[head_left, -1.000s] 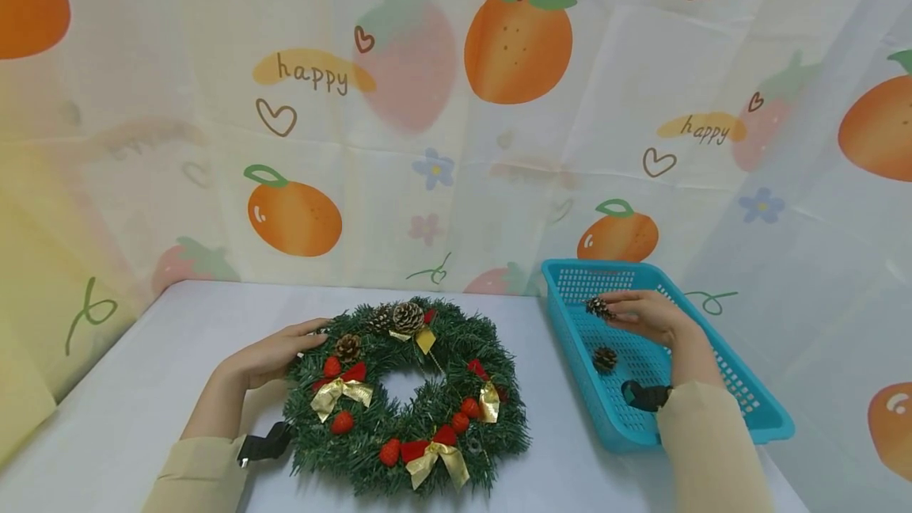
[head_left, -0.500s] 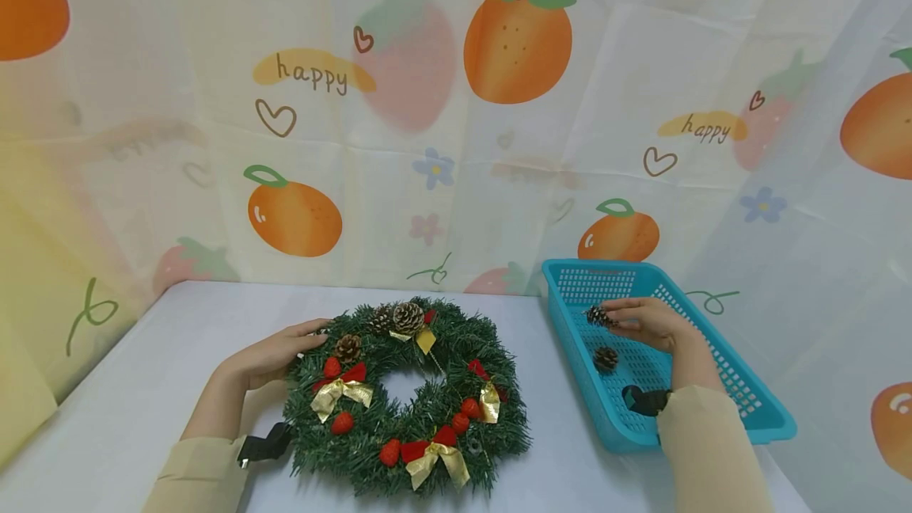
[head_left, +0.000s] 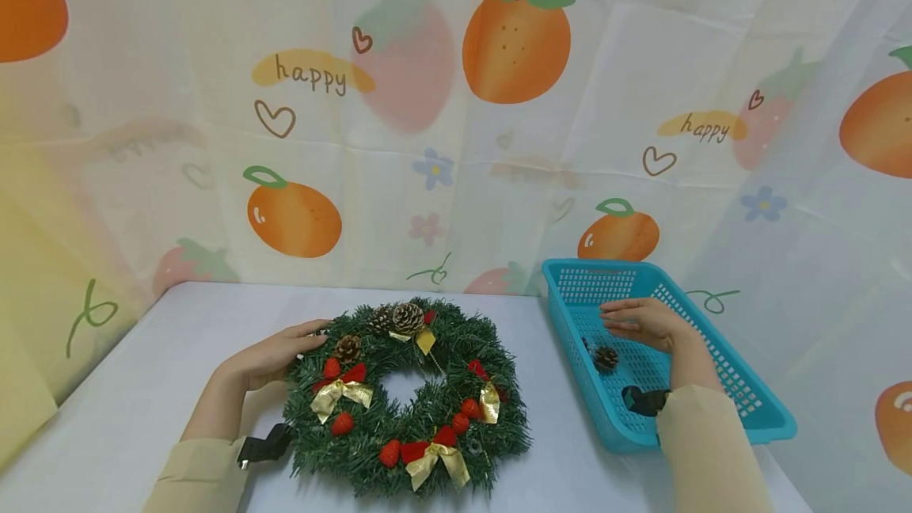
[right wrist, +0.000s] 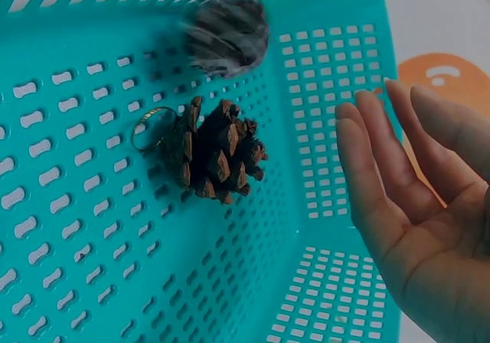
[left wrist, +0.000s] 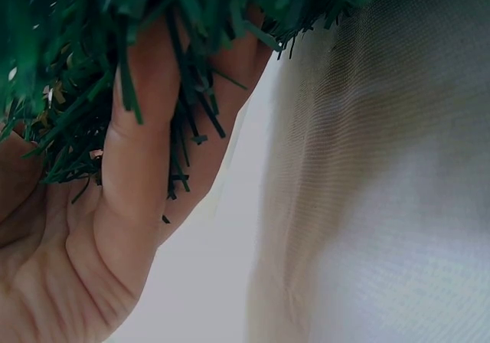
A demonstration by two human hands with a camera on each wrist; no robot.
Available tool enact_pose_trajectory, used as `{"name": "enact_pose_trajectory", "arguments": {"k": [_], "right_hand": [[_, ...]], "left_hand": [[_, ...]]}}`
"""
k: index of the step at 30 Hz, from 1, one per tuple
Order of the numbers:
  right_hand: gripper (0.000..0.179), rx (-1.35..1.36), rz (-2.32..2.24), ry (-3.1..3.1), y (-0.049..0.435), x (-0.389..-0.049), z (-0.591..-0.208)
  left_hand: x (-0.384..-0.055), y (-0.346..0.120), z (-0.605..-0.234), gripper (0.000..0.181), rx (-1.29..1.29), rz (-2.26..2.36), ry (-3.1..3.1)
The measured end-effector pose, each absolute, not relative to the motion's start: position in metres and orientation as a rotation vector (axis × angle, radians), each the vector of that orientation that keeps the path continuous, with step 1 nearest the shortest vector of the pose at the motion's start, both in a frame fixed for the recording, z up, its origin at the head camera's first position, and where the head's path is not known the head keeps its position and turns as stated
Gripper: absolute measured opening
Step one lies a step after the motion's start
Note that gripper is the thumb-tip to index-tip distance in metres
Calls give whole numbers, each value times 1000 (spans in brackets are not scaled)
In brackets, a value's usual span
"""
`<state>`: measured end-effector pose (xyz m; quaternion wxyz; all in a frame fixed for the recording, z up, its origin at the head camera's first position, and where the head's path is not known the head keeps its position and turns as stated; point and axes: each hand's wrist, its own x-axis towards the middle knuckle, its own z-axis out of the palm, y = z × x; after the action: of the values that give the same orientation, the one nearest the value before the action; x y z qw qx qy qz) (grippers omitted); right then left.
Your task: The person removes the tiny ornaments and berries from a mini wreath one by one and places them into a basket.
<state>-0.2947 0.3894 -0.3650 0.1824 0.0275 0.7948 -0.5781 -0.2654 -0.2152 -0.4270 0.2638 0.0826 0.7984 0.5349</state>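
My left hand grips the left edge of a green wreath lying on the table. In the left wrist view its fingers are partly covered by the green tinsel needles. Over a blue plastic basket, my right hand has its fingers extended and nothing in them. Beneath that hand, a brown pine cone with a gold cord loop lies on the basket floor. A second pine cone is blurred beside it in the right wrist view, apart from the fingers.
Gold bows, red strawberries and several pine cones decorate the wreath. The white table extends to a fruit-printed curtain at the back. The basket stands at the table's right side.
The right hand has let go of the pine cone it held, which has dropped into the basket near the other one. The left hand and wreath have not moved.
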Motion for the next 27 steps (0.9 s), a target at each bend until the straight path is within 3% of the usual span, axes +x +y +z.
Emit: {"name": "enact_pose_trajectory", "arguments": {"k": [27], "right_hand": [[64,26,-1660,2226,384,-295,-355]], "left_hand": [[-266,-215,-428,75,214,1440,2174]]}}
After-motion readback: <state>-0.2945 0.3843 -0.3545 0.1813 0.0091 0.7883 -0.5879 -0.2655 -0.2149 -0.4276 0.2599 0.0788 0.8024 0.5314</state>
